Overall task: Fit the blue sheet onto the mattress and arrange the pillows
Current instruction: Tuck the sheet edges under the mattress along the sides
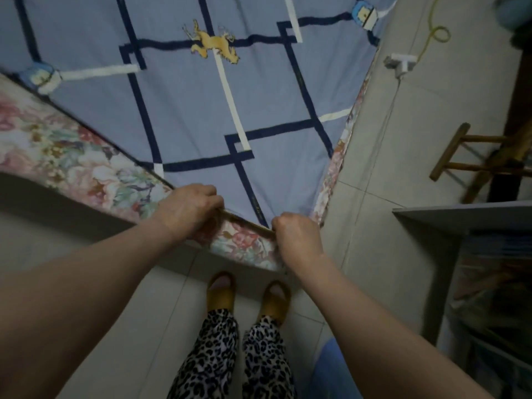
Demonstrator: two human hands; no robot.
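Note:
The blue sheet, with dark blue and white stripes and a yellow horse print, lies spread flat over the floral mattress. I stand at the mattress's near corner. My left hand is closed on the sheet's edge just left of that corner, knuckles up. Right at the corner, my right hand grips the sheet's tip in a fist. The mattress's floral side shows below the sheet along both edges. No pillows are in view.
Pale tiled floor runs along the mattress's right side. A wooden stool stands at the right, a grey shelf unit below it. A white power strip with a yellow cord lies on the floor. My slippered feet stand close to the corner.

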